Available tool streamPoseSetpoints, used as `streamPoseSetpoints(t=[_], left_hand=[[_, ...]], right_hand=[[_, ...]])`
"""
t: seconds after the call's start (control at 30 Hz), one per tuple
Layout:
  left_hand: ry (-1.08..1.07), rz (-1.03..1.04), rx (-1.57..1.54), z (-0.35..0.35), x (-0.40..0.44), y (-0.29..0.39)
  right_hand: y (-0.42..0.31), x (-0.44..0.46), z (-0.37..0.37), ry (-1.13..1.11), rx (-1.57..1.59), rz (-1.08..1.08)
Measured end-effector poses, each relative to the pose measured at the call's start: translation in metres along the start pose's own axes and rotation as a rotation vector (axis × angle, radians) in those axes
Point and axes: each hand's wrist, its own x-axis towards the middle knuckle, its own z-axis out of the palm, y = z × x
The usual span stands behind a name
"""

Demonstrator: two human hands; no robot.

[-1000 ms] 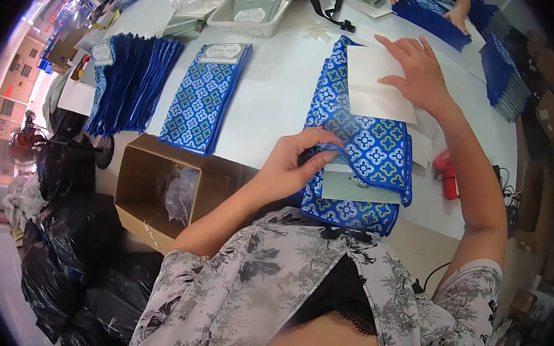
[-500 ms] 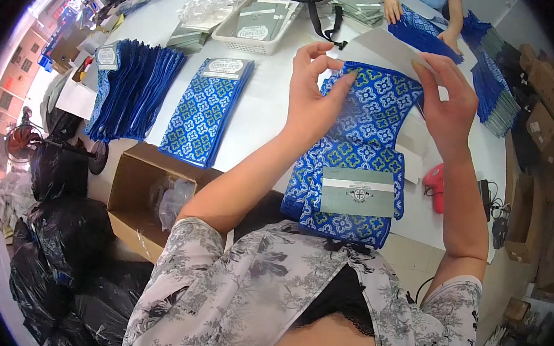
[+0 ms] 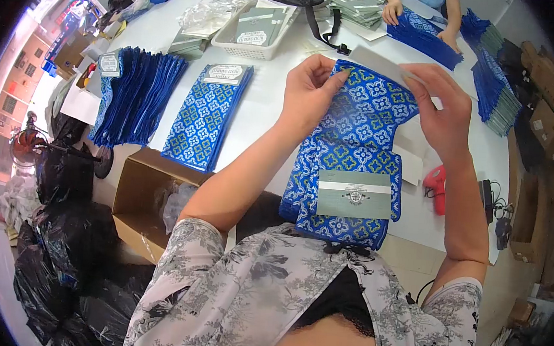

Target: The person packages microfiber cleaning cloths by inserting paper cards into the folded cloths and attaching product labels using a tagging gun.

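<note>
A blue patterned cloth (image 3: 358, 127) lies at the table's front edge, its far end raised between my hands. My left hand (image 3: 309, 91) pinches the cloth's far left corner. My right hand (image 3: 439, 108) is closed at the far right, with fingers on a pale card (image 3: 380, 64) that stands behind the cloth's far edge. Whether it also grips the cloth corner is hard to tell. A grey-green printed card (image 3: 354, 195) lies flat on the near part of the cloth. To the left are a folded labelled cloth (image 3: 203, 118) and a row of folded blue cloths (image 3: 138, 97).
A white basket (image 3: 244, 50) of labelled cards and a black strap (image 3: 332, 31) lie farther back. A red object (image 3: 435, 190) is at the right. An open cardboard box (image 3: 152, 192) stands below the table's left front. Another person's hands (image 3: 392, 13) work on blue cloths across the table.
My left hand has moved from the cloth's near part to its far left corner. My right hand has come down to the far right edge. The printed card's face has become visible.
</note>
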Motion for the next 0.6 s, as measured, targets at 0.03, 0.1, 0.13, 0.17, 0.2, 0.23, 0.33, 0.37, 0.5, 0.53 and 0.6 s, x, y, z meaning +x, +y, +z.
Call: streamPoseSetpoints(t=[0.03,0.1,0.13,0.17,0.2,0.23,0.33,0.37,0.5,0.53,0.6], left_hand=[[0.005,0.02,-0.033,0.001,0.0,-0.001],[0.003,-0.003,-0.046,0.0,0.001,0.0],[0.004,-0.025,-0.059,-0.001,0.001,0.001],[0.003,-0.022,-0.06,-0.001,0.002,0.001],[0.003,-0.02,-0.067,-0.001,0.002,0.0],[0.004,-0.019,-0.074,-0.001,0.002,0.0],[-0.034,-0.056,-0.114,-0.002,0.004,0.001],[-0.034,-0.057,-0.114,0.0,0.003,0.003],[-0.083,-0.058,-0.156,0.004,0.003,0.02],[-0.106,-0.061,-0.121,0.004,0.004,0.021],[-0.162,-0.053,-0.041,-0.005,0.011,0.012]], right_hand=[[-0.001,-0.001,0.001,0.038,0.028,0.08],[-0.01,0.002,0.008,0.14,0.191,0.207],[-0.013,0.003,0.01,0.241,0.357,0.332],[-0.009,-0.001,0.012,0.242,0.356,0.33],[0.002,-0.01,0.016,0.196,0.469,0.429],[0.013,-0.019,0.02,0.147,0.582,0.529],[0.042,-0.046,0.038,0.112,0.653,0.611],[0.044,-0.049,0.04,0.112,0.653,0.613],[0.045,-0.051,0.045,0.125,0.624,0.612],[0.045,-0.051,0.046,0.13,0.628,0.571],[0.042,-0.05,0.046,0.118,0.639,0.585]])
